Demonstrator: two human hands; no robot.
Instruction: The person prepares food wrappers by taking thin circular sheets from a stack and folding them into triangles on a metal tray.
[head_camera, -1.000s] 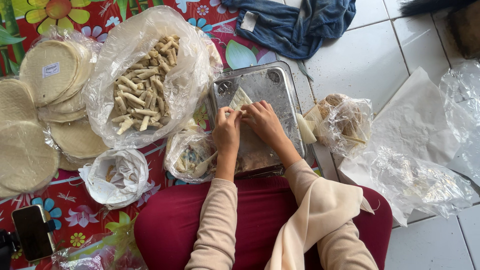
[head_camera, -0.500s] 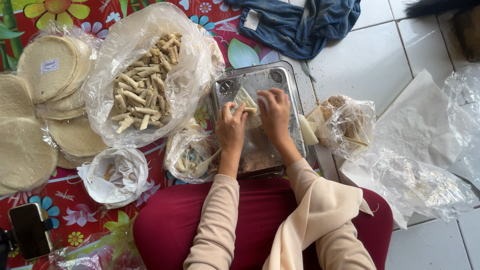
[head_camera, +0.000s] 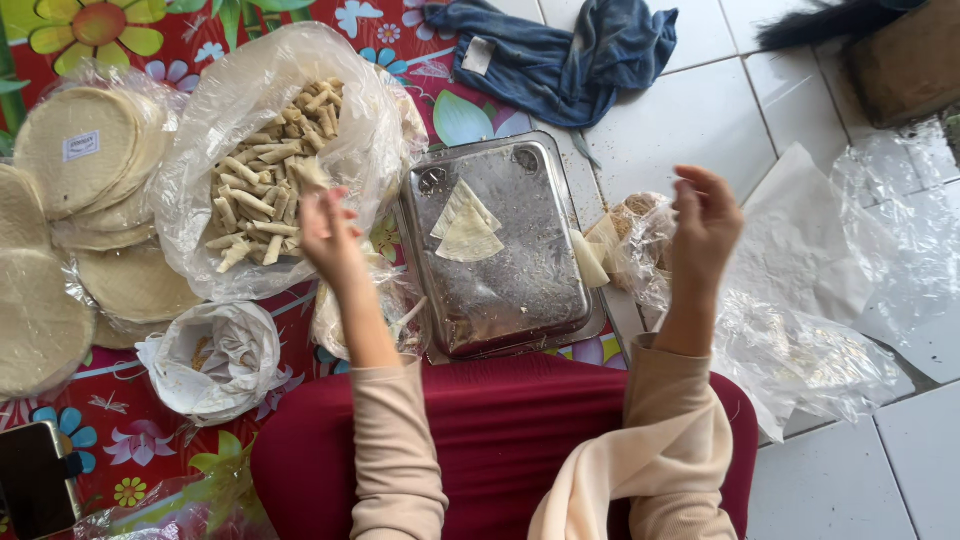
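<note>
My left hand (head_camera: 332, 238) is stretched out over a big clear bag of rolled pastry sticks (head_camera: 265, 205), its fingers closed on one pale rolled stick (head_camera: 311, 173). Off to the right of the metal tray (head_camera: 520, 300), my right hand (head_camera: 705, 222) is raised above a small clear bag of filling (head_camera: 636, 232); its fingers are loosely curled and nothing shows in them. Two triangular wrapper pieces (head_camera: 467, 227) lie on the tray's upper part. A folded wrapper (head_camera: 590, 260) rests at the tray's right edge.
Stacks of round flat wrappers in plastic (head_camera: 75, 170) lie far left on a flowered mat. A small white bag (head_camera: 215, 355) and a phone (head_camera: 35, 480) are lower left. A blue cloth (head_camera: 570, 55) lies on the white tiles above, and crumpled clear plastic (head_camera: 810, 340) on the right.
Both hands have left the tray, where they were pressing a wrapper together. The left went left over the bag of rolls with a rolled stick; the right lifted away to the right.
</note>
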